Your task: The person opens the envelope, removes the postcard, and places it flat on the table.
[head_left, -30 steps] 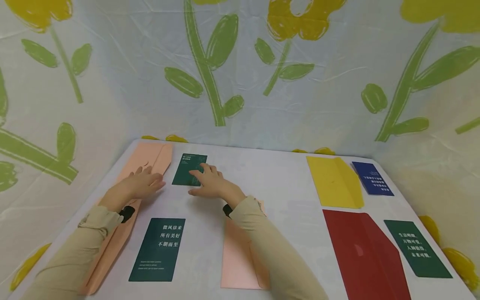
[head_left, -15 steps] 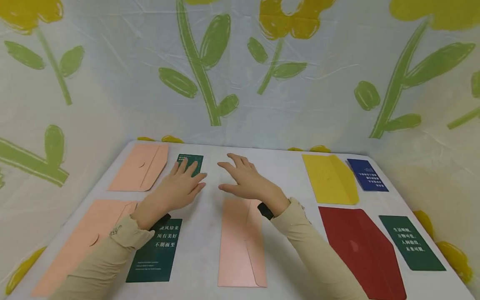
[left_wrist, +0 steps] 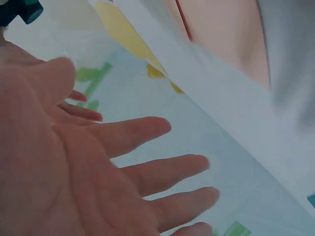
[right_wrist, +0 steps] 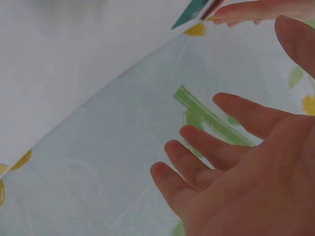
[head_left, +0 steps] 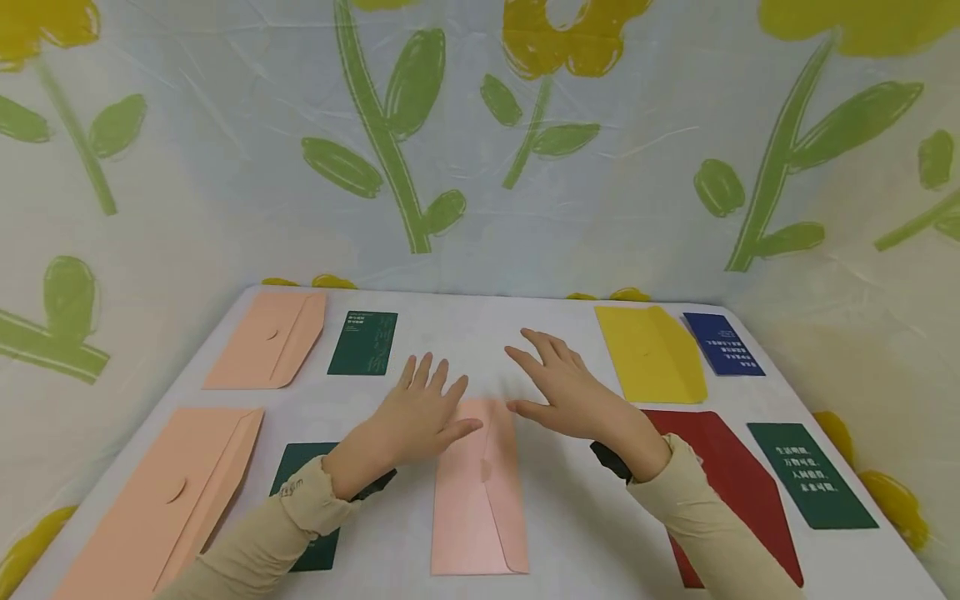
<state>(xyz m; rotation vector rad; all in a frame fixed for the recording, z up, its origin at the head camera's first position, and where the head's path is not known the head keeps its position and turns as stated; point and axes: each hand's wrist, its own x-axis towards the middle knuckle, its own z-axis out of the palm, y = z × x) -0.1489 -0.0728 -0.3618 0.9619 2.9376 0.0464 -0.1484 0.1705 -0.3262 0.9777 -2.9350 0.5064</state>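
My left hand (head_left: 408, 421) hovers over the white table with its fingers spread, just left of the top end of a pink envelope (head_left: 476, 517). On the other side of that envelope, my right hand (head_left: 573, 396) is also raised, fingers apart. Both wrist views show bare palms and nothing held: the left palm (left_wrist: 98, 162) and the right palm (right_wrist: 251, 187). A dark green card (head_left: 362, 343) lies beyond the left hand. Another green card (head_left: 300, 462) is partly hidden under the left sleeve. The right sleeve covers part of a red envelope (head_left: 738, 483).
Two peach envelopes (head_left: 262, 342) lie along the left side, one behind the other. At the back right are a yellow envelope (head_left: 648, 354) and a blue card (head_left: 723, 344). A green card (head_left: 812, 475) lies near the right edge. Flower-patterned cloth (head_left: 585, 208) surrounds the table.
Both hands have swept right, from over the peach envelopes and far green card to either side of the pink envelope's top. The view has turned slightly right. The envelopes and cards stay put.
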